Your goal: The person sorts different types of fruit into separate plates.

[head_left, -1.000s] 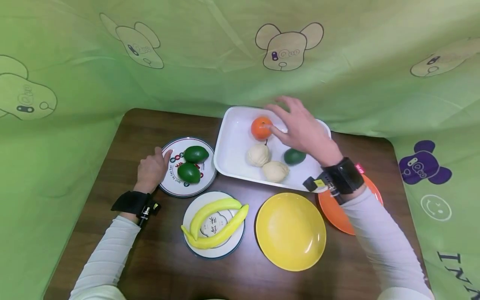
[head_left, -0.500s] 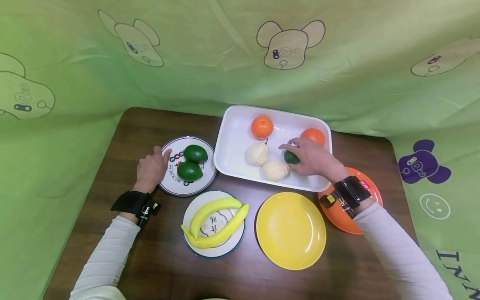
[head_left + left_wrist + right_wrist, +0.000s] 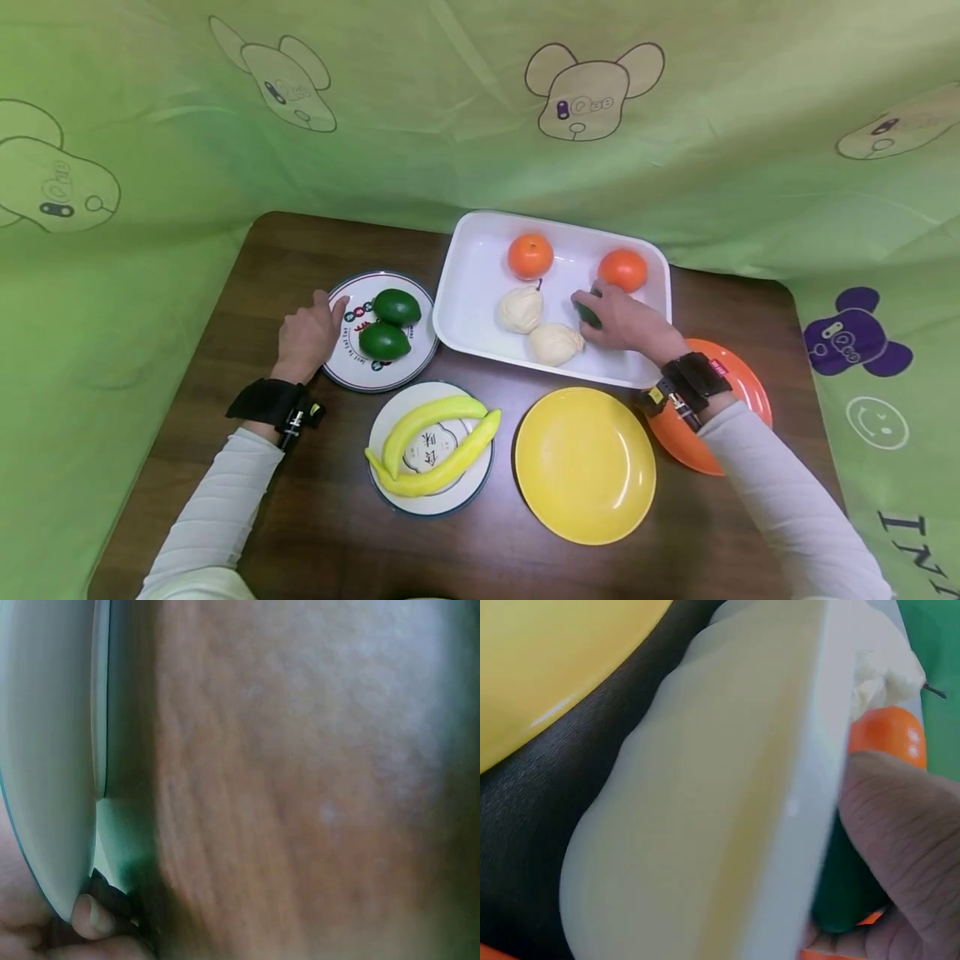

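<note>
My right hand is inside the white tray and grips a dark green oval fruit. In the right wrist view the thumb lies along one side of this green fruit, with fingers curled below it. My left hand pinches the rim of a white patterned plate. In the left wrist view the fingertips sit at the edge of that plate. Two dark green fruits lie on the plate.
The tray also holds two orange round fruits and two pale pear-like fruits. Nearer stand a plate with two bananas, a yellow plate and, partly under my right wrist, an orange plate. Green cloth hangs behind.
My right hand has come down and back from above the orange fruits to the green fruit, and its fingers have closed round it. My left hand has stayed at the plate.
</note>
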### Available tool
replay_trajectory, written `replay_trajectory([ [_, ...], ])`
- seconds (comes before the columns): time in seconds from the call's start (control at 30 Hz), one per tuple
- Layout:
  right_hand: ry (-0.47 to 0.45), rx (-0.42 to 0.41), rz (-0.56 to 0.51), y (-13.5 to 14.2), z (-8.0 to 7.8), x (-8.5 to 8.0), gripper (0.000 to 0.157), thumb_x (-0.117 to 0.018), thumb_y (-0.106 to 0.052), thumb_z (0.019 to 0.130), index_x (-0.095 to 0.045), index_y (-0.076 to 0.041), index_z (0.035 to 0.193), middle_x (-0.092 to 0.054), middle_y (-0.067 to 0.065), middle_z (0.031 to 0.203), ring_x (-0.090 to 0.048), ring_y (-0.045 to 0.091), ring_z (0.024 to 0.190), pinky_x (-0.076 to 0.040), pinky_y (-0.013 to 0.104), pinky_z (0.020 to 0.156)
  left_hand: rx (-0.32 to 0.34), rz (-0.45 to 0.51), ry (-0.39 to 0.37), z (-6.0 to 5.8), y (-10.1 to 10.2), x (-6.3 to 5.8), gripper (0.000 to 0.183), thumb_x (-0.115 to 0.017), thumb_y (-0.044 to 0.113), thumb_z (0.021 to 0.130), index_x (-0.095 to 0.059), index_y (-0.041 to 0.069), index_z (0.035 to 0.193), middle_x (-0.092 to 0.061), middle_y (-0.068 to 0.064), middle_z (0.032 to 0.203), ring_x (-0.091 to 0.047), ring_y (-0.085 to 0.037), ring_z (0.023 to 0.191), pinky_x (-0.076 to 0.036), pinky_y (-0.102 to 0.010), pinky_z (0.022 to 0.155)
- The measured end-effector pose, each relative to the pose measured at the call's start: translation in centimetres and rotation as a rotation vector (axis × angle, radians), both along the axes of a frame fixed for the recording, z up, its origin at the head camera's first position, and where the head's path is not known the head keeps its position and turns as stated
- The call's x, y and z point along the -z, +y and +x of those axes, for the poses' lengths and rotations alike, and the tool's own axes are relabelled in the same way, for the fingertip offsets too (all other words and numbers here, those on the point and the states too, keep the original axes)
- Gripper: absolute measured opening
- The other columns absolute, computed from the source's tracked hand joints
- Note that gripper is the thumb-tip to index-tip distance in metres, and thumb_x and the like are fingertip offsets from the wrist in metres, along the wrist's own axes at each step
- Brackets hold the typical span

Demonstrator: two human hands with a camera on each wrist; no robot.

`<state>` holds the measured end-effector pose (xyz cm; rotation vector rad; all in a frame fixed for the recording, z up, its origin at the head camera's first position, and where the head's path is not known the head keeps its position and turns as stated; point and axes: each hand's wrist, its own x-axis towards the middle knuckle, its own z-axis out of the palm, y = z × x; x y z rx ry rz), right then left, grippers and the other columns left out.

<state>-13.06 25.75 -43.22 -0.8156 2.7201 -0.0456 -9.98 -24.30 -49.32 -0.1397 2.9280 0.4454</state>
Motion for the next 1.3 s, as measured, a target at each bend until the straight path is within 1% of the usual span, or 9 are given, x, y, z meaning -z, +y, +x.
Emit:
replay_trajectory([
  [0.17, 0.071, 0.09, -0.147, -1.0, -0.3, -2.1, 0.043, -0.067, -0.029, 0.095, -0.06, -0.014, 0.135, -0.05, 0.016, 0.105, -0.053, 0.025, 0.075, -0.044, 0.03, 0.057, 0.003, 0.004, 0.0, -0.3, 0.2, 0.0, 0.056, -0.03, 0.048, 0.11, -0.043, -0.005, 0.117, -0.054, -0.02, 0.066, -0.057, -0.033, 0.055, -0.038, -0.036, 0.046],
  [0.27, 0.147, 0.085, -0.255, -3.0, -0.3, -3.7, 0.04, -0.067, -0.029, 0.095, -0.061, -0.014, 0.131, -0.052, 0.017, 0.106, -0.056, 0.026, 0.073, -0.048, 0.031, 0.054, 0.009, 0.001, -0.001, -0.4, 0.3, 0.0, 0.055, -0.029, 0.048, 0.111, -0.043, -0.005, 0.116, -0.055, -0.02, 0.066, -0.058, -0.034, 0.055, -0.038, -0.036, 0.045],
  [0.37, 0.203, 0.007, -0.343, -6.4, 0.0, -5.3, 0.037, -0.065, -0.027, 0.095, -0.061, -0.013, 0.129, -0.054, 0.019, 0.108, -0.057, 0.025, 0.067, -0.05, 0.031, 0.05, 0.009, 0.002, -0.005, -0.4, 0.2, 0.0, 0.056, -0.028, 0.048, 0.111, -0.043, -0.005, 0.117, -0.055, -0.02, 0.066, -0.057, -0.033, 0.055, -0.038, -0.035, 0.045],
  [0.5, 0.229, -0.198, -0.383, -12.4, 1.2, -6.6, 0.032, -0.062, -0.028, 0.097, -0.061, -0.013, 0.125, -0.055, 0.014, 0.103, -0.05, 0.016, 0.059, -0.043, 0.025, 0.048, 0.001, 0.003, -0.008, -0.4, 0.0, -0.2, 0.056, -0.029, 0.048, 0.111, -0.043, -0.005, 0.119, -0.055, -0.02, 0.066, -0.057, -0.033, 0.055, -0.038, -0.035, 0.045],
  [0.63, 0.205, -0.386, -0.342, -18.0, 2.7, -6.6, 0.028, -0.059, -0.032, 0.099, -0.061, -0.016, 0.123, -0.055, 0.007, 0.097, -0.049, 0.013, 0.064, -0.043, 0.022, 0.053, -0.002, 0.013, -0.004, -0.5, 0.1, -0.2, 0.055, -0.031, 0.048, 0.11, -0.043, -0.005, 0.118, -0.056, -0.021, 0.068, -0.059, -0.034, 0.056, -0.039, -0.036, 0.046],
  [0.77, 0.159, -0.456, -0.271, -22.0, 3.4, -5.6, 0.031, -0.059, -0.033, 0.1, -0.059, -0.019, 0.128, -0.057, 0.007, 0.105, -0.057, 0.014, 0.08, -0.052, 0.023, 0.065, -0.008, 0.009, -0.022, -0.6, 0.2, -0.2, 0.057, -0.03, 0.05, 0.11, -0.043, -0.004, 0.121, -0.057, -0.021, 0.071, -0.059, -0.034, 0.057, -0.04, -0.035, 0.047],
  [1.07, 0.121, -0.314, -0.043, -26.9, 2.8, -2.9, 0.043, -0.059, -0.035, 0.102, -0.051, -0.018, 0.14, -0.057, 0.015, 0.132, -0.065, 0.024, 0.1, -0.061, 0.033, 0.077, -0.01, -0.012, -0.027, -0.1, 0.5, 0.4, 0.056, -0.03, 0.049, 0.11, -0.043, -0.004, 0.121, -0.058, -0.023, 0.071, -0.061, -0.036, 0.059, -0.04, -0.037, 0.047],
  [1.2, 0.086, -0.27, -0.007, -27.7, 2.6, -2.2, 0.048, -0.061, -0.037, 0.101, -0.049, -0.018, 0.143, -0.053, 0.016, 0.138, -0.063, 0.026, 0.109, -0.061, 0.036, 0.083, -0.009, -0.013, 0.006, 0.2, 0.4, 0.5, 0.052, -0.032, 0.047, 0.11, -0.044, -0.003, 0.115, -0.058, -0.022, 0.069, -0.061, -0.036, 0.057, -0.041, -0.037, 0.046],
  [1.3, 0.092, -0.274, 0.015, -28.1, 2.5, -2.0, 0.052, -0.064, -0.036, 0.1, -0.048, -0.018, 0.146, -0.049, 0.015, 0.143, -0.061, 0.027, 0.117, -0.06, 0.038, 0.088, -0.015, -0.027, 0.037, 0.2, 0.2, 0.4, 0.05, -0.033, 0.046, 0.111, -0.044, -0.003, 0.111, -0.058, -0.024, 0.068, -0.062, -0.039, 0.058, -0.043, -0.042, 0.046],
])
